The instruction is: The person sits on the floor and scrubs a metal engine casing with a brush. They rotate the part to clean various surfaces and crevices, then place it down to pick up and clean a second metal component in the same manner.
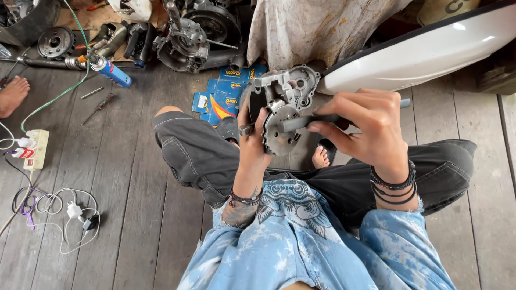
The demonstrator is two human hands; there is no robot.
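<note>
My left hand (251,140) grips a grey cast-metal engine cover (287,102) from its left side and holds it upright above my crossed legs. My right hand (364,128) is closed around a grey flat tool (302,123) whose tip lies across the face of the cover. The tool's far end sticks out past my knuckles at the right. Black bands sit on both wrists.
Blue and yellow cardboard boxes (223,95) lie on the wooden floor beyond my knees. An engine block (196,33), a spray can (110,70), a screwdriver (97,109) and metal parts lie at the top left. A power strip (35,150) with white cables is left. Another person's foot (12,95) shows at the left edge. A white panel (430,51) is upper right.
</note>
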